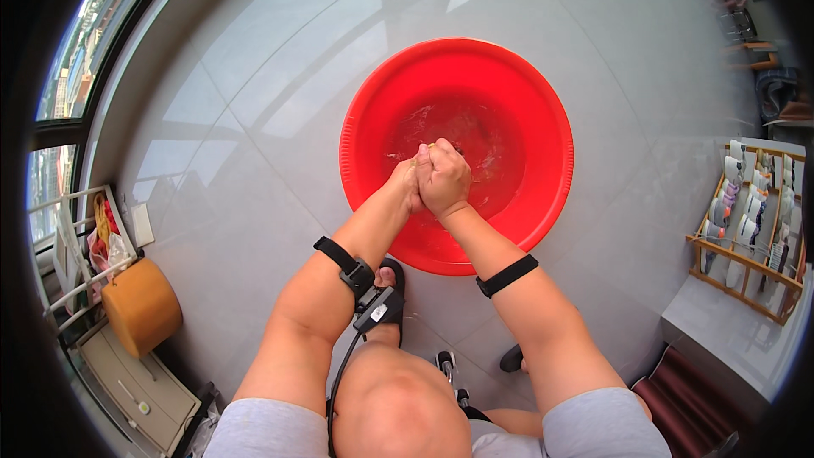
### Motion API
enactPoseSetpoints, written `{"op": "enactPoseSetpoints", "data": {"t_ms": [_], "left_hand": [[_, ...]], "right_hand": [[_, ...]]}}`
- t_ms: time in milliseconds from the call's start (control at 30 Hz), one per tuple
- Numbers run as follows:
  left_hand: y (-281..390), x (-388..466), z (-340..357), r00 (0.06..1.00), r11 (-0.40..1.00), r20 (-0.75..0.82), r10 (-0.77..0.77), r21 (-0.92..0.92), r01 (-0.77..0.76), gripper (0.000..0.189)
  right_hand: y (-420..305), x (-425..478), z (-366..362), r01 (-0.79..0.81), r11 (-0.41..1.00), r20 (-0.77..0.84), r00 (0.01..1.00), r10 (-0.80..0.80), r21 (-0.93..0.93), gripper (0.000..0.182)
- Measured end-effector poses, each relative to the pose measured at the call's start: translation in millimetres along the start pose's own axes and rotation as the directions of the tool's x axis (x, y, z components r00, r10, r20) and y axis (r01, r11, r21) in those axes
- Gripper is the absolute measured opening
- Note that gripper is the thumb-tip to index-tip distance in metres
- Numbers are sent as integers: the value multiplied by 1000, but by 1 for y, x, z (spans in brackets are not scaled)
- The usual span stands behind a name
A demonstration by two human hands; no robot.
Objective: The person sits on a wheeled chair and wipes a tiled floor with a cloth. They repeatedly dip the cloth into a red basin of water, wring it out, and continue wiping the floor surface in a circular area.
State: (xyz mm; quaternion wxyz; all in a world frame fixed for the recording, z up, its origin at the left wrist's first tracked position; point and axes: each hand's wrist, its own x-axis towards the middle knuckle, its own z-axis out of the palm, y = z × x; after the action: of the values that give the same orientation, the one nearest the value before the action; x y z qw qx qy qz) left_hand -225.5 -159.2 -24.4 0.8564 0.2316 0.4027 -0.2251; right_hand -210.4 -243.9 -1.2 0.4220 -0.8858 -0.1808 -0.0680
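Observation:
A round red plastic basin (458, 63) stands on the floor in front of me, with shallow water (489, 133) in its bottom. Over it my left hand (407, 183) and my right hand (445, 177) are pressed tightly together. Between them shows a sliver of something yellowish (432, 145); the fingers hide most of it, so I cannot tell what it is. The right hand is clenched on top, its thumb against the left hand. A black strap (337, 256) with a small cabled device (374, 308) is around my left forearm. Another black strap (509, 275) circles the right.
Grey floor tiles (280, 159) surround the basin. On the right stands a wooden rack (738, 261) of shoes (747, 229). To the left are a tan round stool-like object (141, 308), a white metal rack (89, 280) and a window (70, 76). My sandalled foot (388, 280) is close to the basin.

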Motion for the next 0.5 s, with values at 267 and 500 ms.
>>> {"op": "enactPoseSetpoints", "data": {"t_ms": [267,500], "left_hand": [[23,-22,-6,930,827,-356,93,548,127,41],[7,-6,-24,895,766,-367,254,642,46,66]], "right_hand": [[42,0,-50,50,770,242,961,137,-635,29],[51,-32,-31,30,917,636,729,252,-398,31]]}}
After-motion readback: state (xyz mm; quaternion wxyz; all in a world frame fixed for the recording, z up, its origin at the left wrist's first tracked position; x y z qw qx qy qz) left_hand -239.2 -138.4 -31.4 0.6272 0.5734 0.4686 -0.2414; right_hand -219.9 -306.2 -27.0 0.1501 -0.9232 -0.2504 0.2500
